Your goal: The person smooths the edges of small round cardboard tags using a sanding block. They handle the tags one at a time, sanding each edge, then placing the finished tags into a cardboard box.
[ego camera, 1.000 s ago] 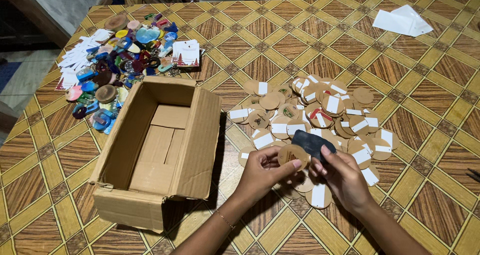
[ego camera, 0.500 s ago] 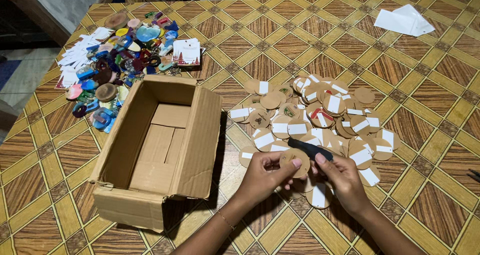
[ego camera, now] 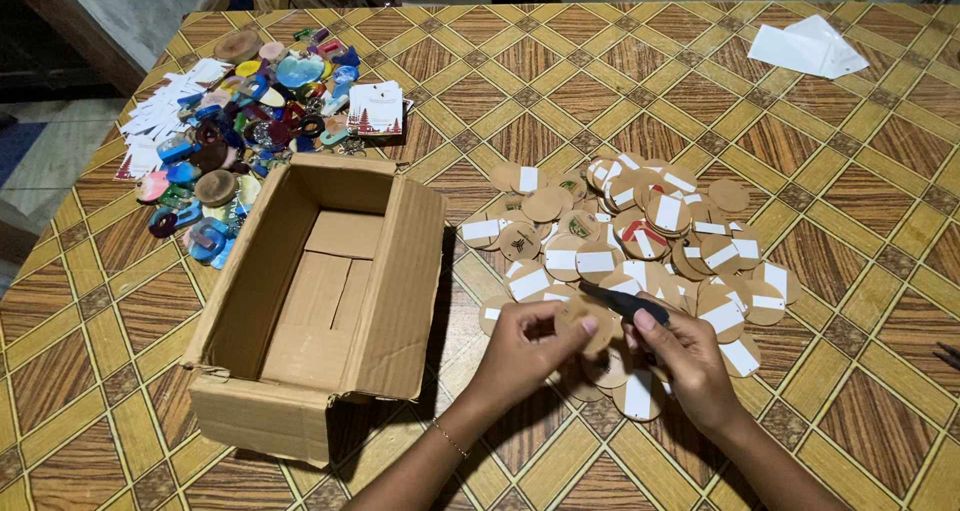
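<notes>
Holding one round wooden disc in the left hand, fingers pinched, the right hand grips a dark tool against it; the pile waits, box empty.

Tan discs with white labels; brown box; geometric-patterned table.

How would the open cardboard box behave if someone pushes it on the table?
The cardboard box looks empty, so it is probably light and would slide easily. Its base lies flat on the table, so tipping seems unlikely. The raised flap may bend if pushed.
</notes>
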